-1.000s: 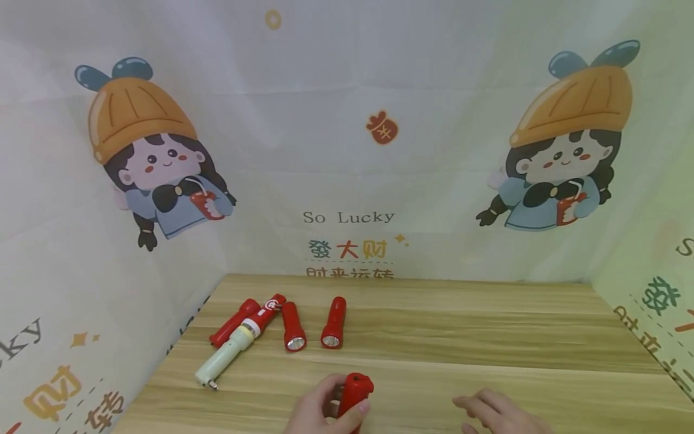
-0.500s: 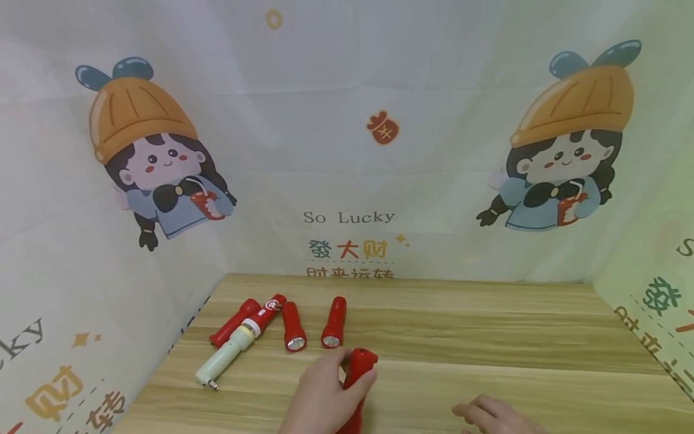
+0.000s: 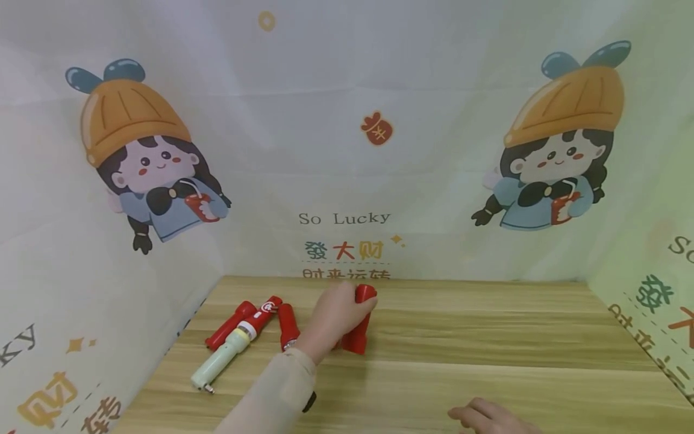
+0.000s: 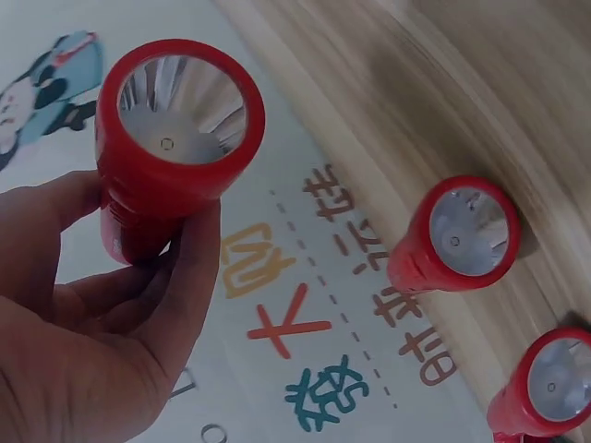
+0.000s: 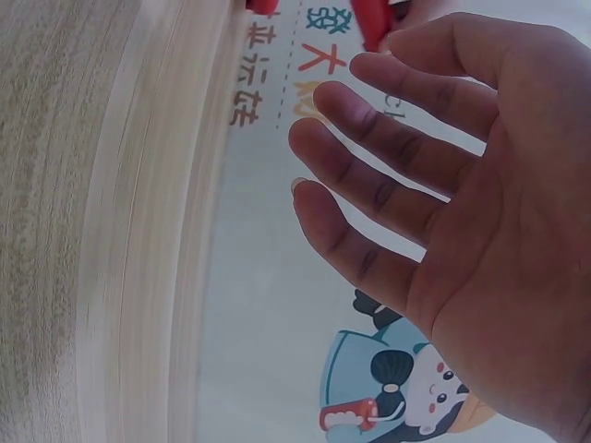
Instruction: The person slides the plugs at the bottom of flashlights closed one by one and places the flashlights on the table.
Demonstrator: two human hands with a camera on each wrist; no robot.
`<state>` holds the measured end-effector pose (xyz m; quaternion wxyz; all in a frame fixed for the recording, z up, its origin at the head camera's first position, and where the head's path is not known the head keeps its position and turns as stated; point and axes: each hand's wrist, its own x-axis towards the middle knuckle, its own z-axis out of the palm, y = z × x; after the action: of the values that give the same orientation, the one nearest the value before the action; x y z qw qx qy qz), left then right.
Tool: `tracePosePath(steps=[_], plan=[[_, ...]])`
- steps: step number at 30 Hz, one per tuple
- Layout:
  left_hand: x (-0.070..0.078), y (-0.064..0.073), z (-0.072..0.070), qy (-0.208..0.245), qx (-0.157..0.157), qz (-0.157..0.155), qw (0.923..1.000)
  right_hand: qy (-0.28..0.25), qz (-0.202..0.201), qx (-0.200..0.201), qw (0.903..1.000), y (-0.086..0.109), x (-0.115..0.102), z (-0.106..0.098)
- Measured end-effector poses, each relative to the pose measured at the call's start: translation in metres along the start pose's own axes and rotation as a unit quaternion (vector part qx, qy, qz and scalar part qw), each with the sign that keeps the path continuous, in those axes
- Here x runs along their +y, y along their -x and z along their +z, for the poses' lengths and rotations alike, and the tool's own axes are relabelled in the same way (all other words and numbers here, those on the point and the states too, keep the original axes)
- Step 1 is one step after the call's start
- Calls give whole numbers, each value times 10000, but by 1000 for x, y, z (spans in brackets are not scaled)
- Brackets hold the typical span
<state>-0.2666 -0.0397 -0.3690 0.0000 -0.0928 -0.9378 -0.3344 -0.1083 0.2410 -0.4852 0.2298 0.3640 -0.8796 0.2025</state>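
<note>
My left hand (image 3: 336, 310) grips a red flashlight (image 3: 359, 337) over the far middle of the table, tail up and lamp end down. In the left wrist view its reflector faces the camera, with the thumb and fingers round the red body (image 4: 138, 198). Close by stands out another red flashlight (image 4: 411, 258), lying on the table; in the head view my hand and wrist mostly cover it. Left of the wrist lies a further red flashlight (image 3: 288, 322), partly behind the sleeve. Low at the right, my right hand (image 3: 488, 417) holds nothing, fingers relaxed and slightly bent (image 5: 379, 185).
On the table's left lie a red flashlight (image 3: 230, 325), a red-and-white piece (image 3: 262, 316) and a pale green cylinder (image 3: 219, 361) in line with it. The wooden table (image 3: 488, 337) meets a printed cloth backdrop (image 3: 434, 181) at its back and sides.
My left hand has carried the red flashlight from the table's near side to the far side, beside the flashlights lying there. The right hand stays put. The head view has shifted slightly.
</note>
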Motion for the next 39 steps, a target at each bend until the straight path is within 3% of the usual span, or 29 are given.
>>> tracePosePath(steps=[4,7,13,19,21,26,32,39], plan=[[2,-25,11,-815,41,102,9966,-56,-105,-61,9999,1,3,-1],[-2,-42,23,-1504,109,349,9880,-134,-259,-88,9995,1,5,-2],[-12,-59,46,-2318,104,651,9705,-222,-168,-255,9993,2,5,-5],[-23,-64,59,-2230,-65,562,9732,109,-496,-113,9986,6,3,-8],[-25,-66,60,-2275,-91,536,9723,108,-387,-98,9991,7,2,-9],[-29,-69,61,-2498,-35,555,9667,-102,606,-287,9977,11,-4,-8],[-33,-70,65,-2683,-26,523,9619,-8,617,-215,9979,13,-5,-6],[-30,-69,71,-2715,-2,291,9620,-379,740,-802,9933,9,5,-10]])
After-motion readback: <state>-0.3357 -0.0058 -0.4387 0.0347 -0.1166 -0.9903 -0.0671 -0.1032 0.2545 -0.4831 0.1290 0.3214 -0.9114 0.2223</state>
